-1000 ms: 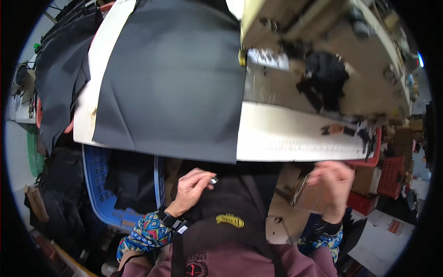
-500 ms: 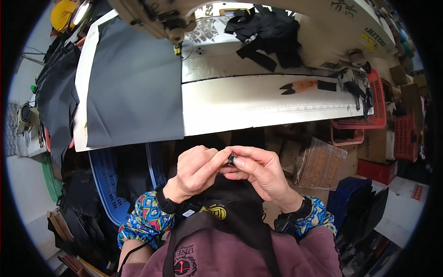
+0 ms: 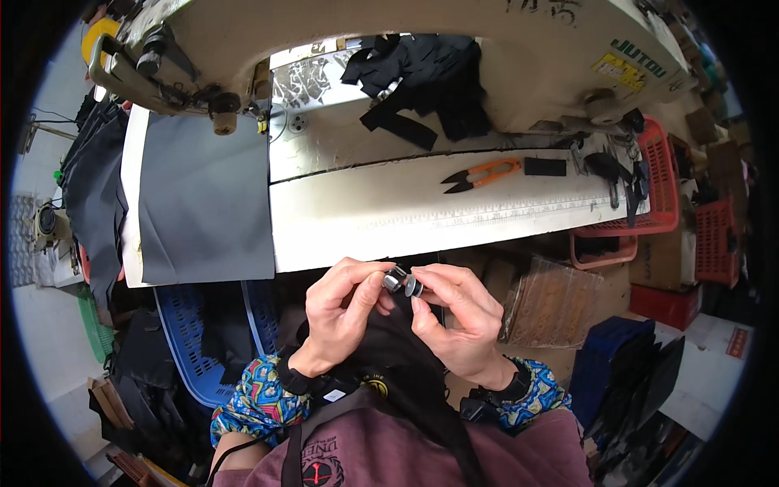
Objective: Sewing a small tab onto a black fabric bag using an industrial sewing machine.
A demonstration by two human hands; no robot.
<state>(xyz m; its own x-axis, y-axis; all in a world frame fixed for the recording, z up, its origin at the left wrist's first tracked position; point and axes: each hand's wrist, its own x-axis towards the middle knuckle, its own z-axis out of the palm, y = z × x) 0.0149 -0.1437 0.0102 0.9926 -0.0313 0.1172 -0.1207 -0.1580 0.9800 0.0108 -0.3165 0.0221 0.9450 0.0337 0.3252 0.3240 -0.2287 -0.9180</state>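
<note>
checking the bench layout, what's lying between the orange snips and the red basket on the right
In the head view, a small black rectangular piece lies on the table just right of the orange snips; further right, dark straps hang by the red basket.

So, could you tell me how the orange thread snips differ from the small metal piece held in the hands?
The orange thread snips lie untouched on the white table; the small metal piece is pinched between the left hand and right hand. The snips are long and pointed, the piece small and round. The snips are orange and black, the piece silvery. Both look partly metal.
</note>
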